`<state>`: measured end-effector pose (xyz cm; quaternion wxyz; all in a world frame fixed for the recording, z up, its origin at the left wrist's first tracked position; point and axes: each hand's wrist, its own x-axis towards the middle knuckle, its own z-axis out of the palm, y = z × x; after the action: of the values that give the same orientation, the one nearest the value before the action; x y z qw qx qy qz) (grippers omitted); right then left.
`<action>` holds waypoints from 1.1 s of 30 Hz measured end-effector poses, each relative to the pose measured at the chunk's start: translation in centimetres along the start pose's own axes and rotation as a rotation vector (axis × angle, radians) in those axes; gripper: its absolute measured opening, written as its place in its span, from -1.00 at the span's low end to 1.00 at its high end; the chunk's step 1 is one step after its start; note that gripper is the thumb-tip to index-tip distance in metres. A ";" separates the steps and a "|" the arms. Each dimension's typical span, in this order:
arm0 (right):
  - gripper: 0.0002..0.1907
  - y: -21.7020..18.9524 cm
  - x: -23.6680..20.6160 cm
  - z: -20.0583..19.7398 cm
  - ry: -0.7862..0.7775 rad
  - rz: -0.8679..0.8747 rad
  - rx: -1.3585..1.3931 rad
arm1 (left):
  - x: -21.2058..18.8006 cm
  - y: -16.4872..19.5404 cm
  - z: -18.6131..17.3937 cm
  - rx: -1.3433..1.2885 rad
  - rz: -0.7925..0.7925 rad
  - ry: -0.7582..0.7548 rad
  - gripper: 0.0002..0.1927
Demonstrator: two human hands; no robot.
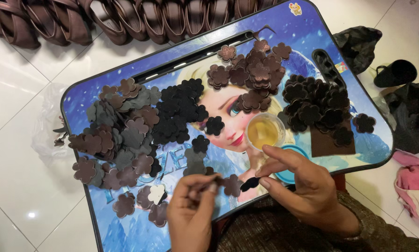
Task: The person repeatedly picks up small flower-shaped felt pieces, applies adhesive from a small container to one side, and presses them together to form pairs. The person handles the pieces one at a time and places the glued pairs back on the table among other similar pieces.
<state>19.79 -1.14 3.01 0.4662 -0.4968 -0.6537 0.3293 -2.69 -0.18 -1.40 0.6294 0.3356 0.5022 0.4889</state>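
Note:
A blue cartoon-printed lap tray (284, 28) lies over my knees, covered with piles of flower-shaped leather cutouts in brown (253, 70), black (179, 112) and grey (125, 135). My left hand (190, 210) pinches a small dark flower piece at its fingertips near the tray's front edge. My right hand (302, 186) holds a thin dark applicator stick (250, 183) whose tip points toward the piece in my left hand. A small clear cup of yellowish glue (264, 130) stands just above my right hand, beside a blue lid (291, 163).
A row of brown leather sandal straps (116, 18) lies on the white tiled floor beyond the tray. Black bags (410, 116) and a black shoe (396, 73) sit at the right, a pink cloth (415, 186) below them. A clear plastic bag (46, 126) lies left of the tray.

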 end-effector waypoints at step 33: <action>-0.19 -1.1 1.1 0.2 -0.154 0.411 -0.003 | -0.2 0.1 2.5 -0.093 -0.255 -0.369 -0.34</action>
<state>19.14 -0.39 4.19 0.3373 -0.5937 -0.5729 0.4534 -0.36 -0.20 -0.60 0.7822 0.3237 0.3938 0.3582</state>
